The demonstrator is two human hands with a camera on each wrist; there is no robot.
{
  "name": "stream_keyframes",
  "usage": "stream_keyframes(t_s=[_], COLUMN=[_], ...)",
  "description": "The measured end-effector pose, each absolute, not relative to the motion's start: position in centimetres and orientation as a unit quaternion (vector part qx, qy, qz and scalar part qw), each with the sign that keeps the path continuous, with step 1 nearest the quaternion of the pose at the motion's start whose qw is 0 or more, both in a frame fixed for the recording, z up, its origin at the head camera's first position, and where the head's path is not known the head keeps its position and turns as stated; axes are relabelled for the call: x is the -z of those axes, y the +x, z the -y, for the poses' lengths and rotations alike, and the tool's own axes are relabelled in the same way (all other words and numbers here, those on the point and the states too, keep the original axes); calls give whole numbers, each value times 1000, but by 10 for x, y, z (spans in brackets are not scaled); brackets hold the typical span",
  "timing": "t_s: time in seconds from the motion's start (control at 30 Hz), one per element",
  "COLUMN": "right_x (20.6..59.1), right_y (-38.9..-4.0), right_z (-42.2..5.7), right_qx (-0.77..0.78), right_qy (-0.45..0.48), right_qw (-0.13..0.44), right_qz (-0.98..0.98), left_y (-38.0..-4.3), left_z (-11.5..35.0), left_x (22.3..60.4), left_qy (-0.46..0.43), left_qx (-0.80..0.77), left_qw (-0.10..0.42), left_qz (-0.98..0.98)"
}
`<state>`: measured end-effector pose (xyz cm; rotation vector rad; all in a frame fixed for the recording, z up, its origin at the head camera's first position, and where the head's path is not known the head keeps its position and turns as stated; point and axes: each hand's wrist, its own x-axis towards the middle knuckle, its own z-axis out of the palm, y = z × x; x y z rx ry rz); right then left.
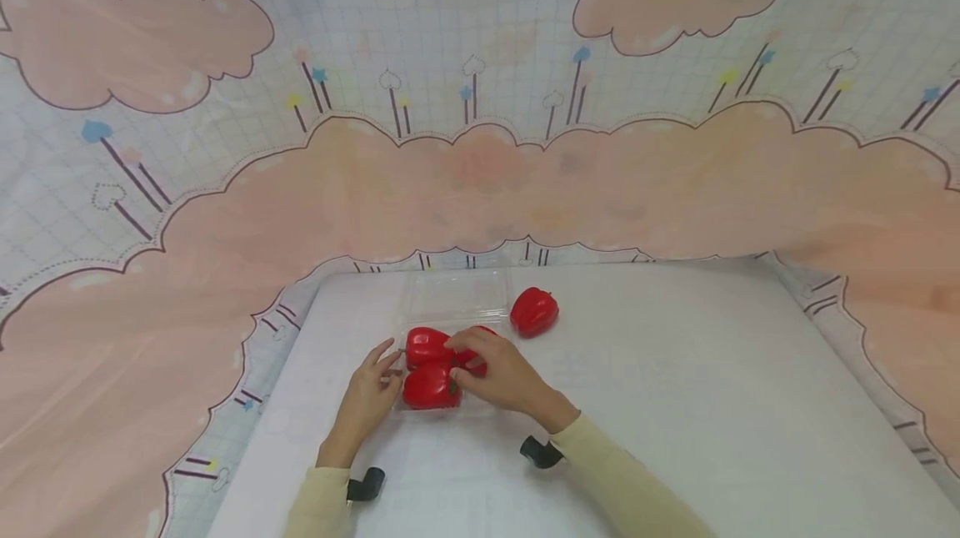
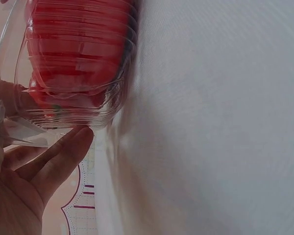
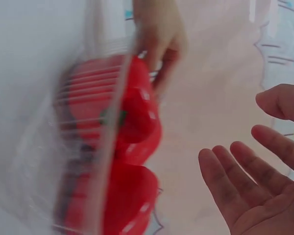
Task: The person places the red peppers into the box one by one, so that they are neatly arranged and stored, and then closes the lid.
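A clear plastic box (image 2: 63, 117) with its lid (image 1: 457, 294) folded back stands on the table, holding three red bell peppers. Two of these, an upper bell pepper (image 1: 427, 344) and a lower one (image 1: 429, 388), lie at its left. The third bell pepper (image 3: 132, 196) is partly behind my right hand (image 1: 498, 371) in the head view. That hand hovers over the box, its fingers (image 3: 250, 176) spread and holding nothing. At the box's left end my left hand (image 1: 369, 392) holds the edge, with fingertips (image 2: 83, 139) against the outer wall.
Another red bell pepper (image 1: 535, 312) lies on the white table (image 1: 675, 379), right of the lid. Black wrist-worn devices show by the left sleeve (image 1: 318, 500) and the right sleeve (image 1: 622, 471). A patterned cloth (image 1: 480, 188) hangs behind and beside the table.
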<state>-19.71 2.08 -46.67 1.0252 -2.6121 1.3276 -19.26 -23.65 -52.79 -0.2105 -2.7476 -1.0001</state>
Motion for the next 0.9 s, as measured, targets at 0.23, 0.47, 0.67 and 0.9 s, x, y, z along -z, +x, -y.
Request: stream_keyframes(t_s=[0.23, 0.47, 0.67, 0.9], right_x=[448, 435, 429, 430], right_y=[-191, -187, -187, -193], right_z=[-31, -44, -55, -65], right_qx=[-416, -432, -435, -456], right_qy=[328, 344, 343, 345], right_qw=[36, 76, 105, 129], right_qz=[847, 830, 826, 810], left_y=[-192, -192, -192, -193], left_z=[237, 236, 237, 237], left_x=[527, 528, 529, 530], left_qy=[-66, -66, -66, -64], left_qx=[338, 338, 334, 335], left_qw=[102, 94, 97, 100], left_qz=[933, 934, 935, 935])
